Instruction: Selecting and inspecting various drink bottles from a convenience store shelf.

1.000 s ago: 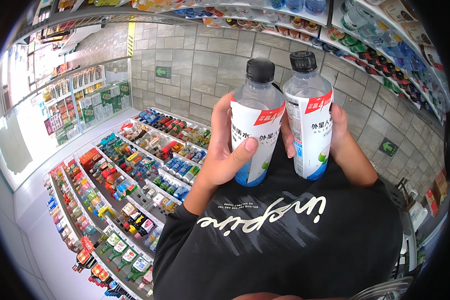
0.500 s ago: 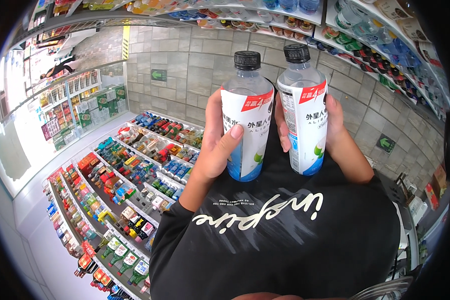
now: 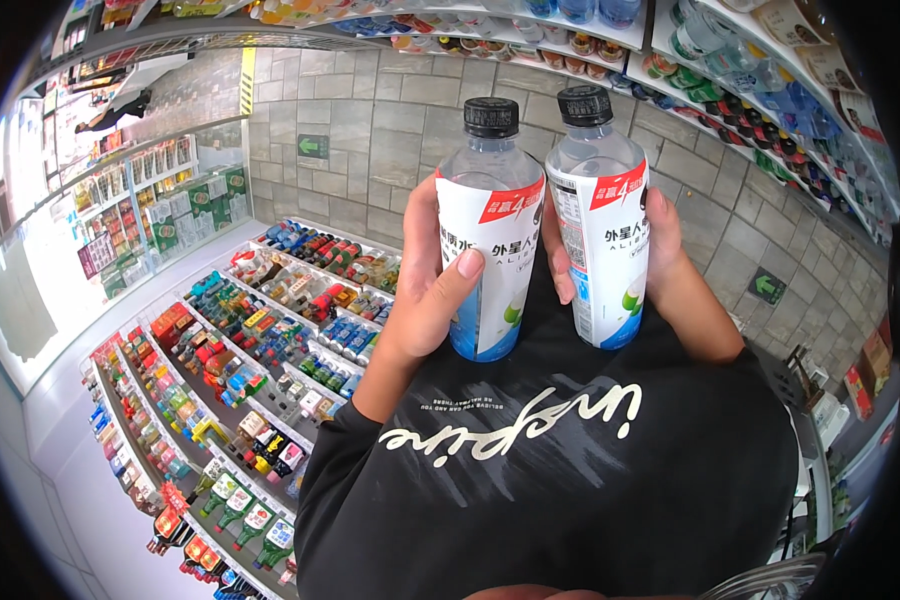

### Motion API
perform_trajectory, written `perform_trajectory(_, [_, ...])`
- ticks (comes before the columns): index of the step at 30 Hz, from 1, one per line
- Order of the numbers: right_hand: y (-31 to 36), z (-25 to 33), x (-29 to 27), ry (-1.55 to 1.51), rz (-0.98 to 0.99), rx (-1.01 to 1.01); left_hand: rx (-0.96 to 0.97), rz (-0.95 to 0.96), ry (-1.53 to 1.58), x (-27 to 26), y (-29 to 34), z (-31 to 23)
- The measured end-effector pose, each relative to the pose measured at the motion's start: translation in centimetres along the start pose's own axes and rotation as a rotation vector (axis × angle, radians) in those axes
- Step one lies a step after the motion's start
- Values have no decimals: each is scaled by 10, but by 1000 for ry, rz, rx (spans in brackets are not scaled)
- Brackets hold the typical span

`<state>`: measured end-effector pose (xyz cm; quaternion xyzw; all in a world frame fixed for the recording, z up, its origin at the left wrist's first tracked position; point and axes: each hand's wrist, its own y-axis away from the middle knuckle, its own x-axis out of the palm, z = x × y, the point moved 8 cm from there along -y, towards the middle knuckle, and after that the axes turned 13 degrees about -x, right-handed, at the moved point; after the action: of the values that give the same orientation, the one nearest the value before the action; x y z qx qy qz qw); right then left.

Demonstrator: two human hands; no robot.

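Grey stone-look floor tiles (image 3: 355,125) down this shop aisle. Left hand (image 3: 422,310) is curled snugly round a black-capped, white-labelled clear plastic bottle (image 3: 500,265); right hand (image 3: 666,255) grips a matching white-labelled bottle (image 3: 602,245) just beside it. Looks like a holding step, so moving calls for steady grips. Beneath: black T-shirt (image 3: 440,550); lower left, green plastic bottles (image 3: 254,520).

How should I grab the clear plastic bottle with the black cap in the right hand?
Probably take that clear plastic bottle by its narrow neck, just below the black cap, coming from the cap end. That end is free, while the right hand wraps the wider middle and another clear, white-labelled plastic bottle is close on the left.
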<state>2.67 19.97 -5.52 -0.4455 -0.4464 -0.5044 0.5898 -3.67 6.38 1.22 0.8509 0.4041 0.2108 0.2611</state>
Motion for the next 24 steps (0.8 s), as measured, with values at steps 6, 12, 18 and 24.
perform_trajectory(6, [0,-1,0,-50,16,9,35,-40,-40,-1,2,-4])
perform_trajectory(12, [-1,-1,-3,-52,36,0,13,-28,-5,0,1,-1])
perform_trajectory(18, [-1,2,-2,71,-33,27,-27,-73,56,-7,2,6])
perform_trajectory(24, [-6,3,-12,50,-153,26,-73,31,316,-14,-6,17])
